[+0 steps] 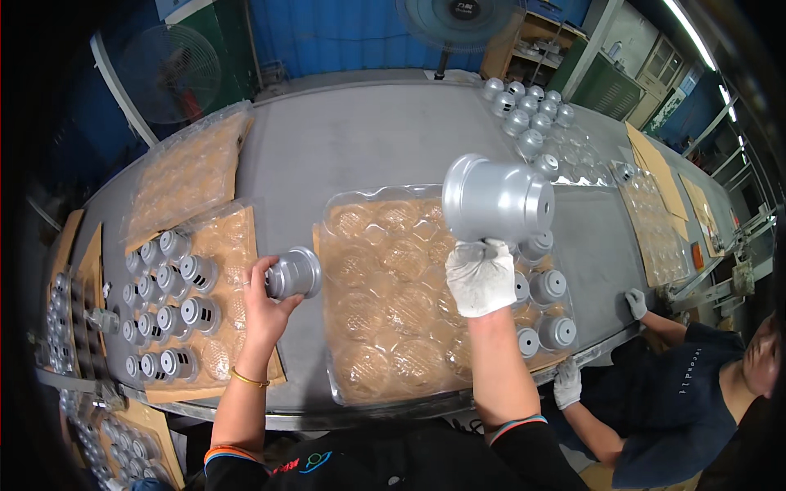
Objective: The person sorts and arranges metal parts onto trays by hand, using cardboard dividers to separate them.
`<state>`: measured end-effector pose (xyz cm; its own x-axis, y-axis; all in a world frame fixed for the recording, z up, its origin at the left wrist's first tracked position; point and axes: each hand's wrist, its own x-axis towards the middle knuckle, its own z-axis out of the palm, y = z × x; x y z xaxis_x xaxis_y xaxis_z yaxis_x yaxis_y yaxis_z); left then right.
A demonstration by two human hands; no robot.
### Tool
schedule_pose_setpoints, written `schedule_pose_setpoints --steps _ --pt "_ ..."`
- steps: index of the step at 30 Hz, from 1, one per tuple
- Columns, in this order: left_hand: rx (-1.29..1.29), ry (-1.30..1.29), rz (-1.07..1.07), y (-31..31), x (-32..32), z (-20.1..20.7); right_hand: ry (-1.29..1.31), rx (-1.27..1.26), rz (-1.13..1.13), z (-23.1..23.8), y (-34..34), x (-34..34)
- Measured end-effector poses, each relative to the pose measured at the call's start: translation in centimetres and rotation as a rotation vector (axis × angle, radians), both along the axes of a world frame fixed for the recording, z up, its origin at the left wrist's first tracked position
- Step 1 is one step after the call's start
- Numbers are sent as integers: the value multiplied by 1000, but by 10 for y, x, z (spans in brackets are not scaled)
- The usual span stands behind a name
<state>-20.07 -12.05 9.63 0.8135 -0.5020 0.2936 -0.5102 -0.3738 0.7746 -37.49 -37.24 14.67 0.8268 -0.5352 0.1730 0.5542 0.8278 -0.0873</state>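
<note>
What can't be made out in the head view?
Head view:
- Inside of the large silver metal cup in the white-gloved right hand: hidden by its own wall.
- Some pockets of the domed clear plastic tray: behind that hand and forearm.
- Lower-left silver metal cups: some cut off by the bottom edge.
- Co-worker's head: partly lost at the dark fisheye rim.

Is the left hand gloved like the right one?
No, the left hand is ungloved as it holds a silver cup, while the right hand wears a white glove.

silver cups (pixel 498 200), brown cardboard (pixel 268 372), grey table (pixel 352 131), blue wall (pixel 327 45)
</note>
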Motion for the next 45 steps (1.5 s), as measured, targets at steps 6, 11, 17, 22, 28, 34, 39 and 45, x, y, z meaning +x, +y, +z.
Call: schedule_pose_setpoints --steps 6,11,17,22,28,34,39,45 --pt "32 23 32 6 -3 -12 351 85 -337 -24 -40 19" --pt "-17 111 43 11 -6 -16 690 200 -395 -104 -106 45" --pt "-125 56 41 20 -10 -8 877 243 -242 -165 -130 85" --pt "-296 -230 -106 31 -10 1 1053 -58 -214 -171 -139 111" --pt "-429 -537 -126 33 -9 9 1220 -386 -596 -143 -55 122" --pt "-231 -950 -215 44 -8 21 744 -1279 73 -5 127 86" --pt "-313 -781 -212 64 7 22 577 -621 150 -2 127 85" --pt "333 -452 613 144 85 -28 837 -1220 -266 -32 109 76"
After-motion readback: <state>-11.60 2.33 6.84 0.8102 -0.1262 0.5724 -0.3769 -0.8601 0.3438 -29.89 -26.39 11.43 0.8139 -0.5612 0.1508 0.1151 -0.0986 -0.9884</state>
